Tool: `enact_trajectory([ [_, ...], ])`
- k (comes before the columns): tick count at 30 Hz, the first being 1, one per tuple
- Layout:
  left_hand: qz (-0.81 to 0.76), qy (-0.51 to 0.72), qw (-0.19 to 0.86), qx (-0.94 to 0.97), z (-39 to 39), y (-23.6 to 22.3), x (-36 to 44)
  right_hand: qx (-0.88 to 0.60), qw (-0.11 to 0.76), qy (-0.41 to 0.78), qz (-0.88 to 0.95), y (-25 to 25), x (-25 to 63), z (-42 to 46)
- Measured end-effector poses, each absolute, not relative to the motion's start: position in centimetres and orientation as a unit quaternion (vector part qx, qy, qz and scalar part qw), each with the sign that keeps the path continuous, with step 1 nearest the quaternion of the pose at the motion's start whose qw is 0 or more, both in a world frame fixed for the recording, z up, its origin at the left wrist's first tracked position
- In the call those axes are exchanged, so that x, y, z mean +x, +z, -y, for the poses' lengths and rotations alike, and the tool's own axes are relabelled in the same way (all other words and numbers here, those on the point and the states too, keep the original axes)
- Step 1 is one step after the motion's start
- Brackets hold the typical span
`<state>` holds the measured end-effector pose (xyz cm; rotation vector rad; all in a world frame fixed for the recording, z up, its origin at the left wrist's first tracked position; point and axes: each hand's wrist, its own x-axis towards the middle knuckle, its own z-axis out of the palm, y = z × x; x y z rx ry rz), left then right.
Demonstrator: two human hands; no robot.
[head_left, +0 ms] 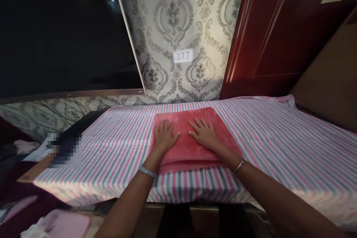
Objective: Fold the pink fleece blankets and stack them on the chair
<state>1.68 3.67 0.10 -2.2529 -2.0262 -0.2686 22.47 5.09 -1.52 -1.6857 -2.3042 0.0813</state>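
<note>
A folded red cloth, soft and plush-looking, lies flat on a striped tablecloth near the front edge. My left hand rests palm down on its left part, fingers spread. On the right part my right hand lies flat too, with its fingers apart. Neither hand grips anything; both press on or touch the top of the cloth. A folded layer shows along the cloth's front edge. Each wrist wears a bracelet.
A large dark television screen stands at the back left. Behind is patterned wallpaper with a paper label reading 277. A dark red wooden door is at the right. A pink plastic item sits low at the left.
</note>
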Motion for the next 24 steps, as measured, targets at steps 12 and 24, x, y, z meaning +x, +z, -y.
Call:
enact_trajectory([
  [12,0.688,-0.095,0.044,-0.719,-3.4,-1.7,1.1,-0.570,0.171,0.017,0.804,-2.9,22.4,-4.7],
  [24,0.699,-0.156,0.057,-0.696,-2.1,-1.1,0.9,-0.644,0.287,0.117,0.699,-5.5,32.2,-4.2],
])
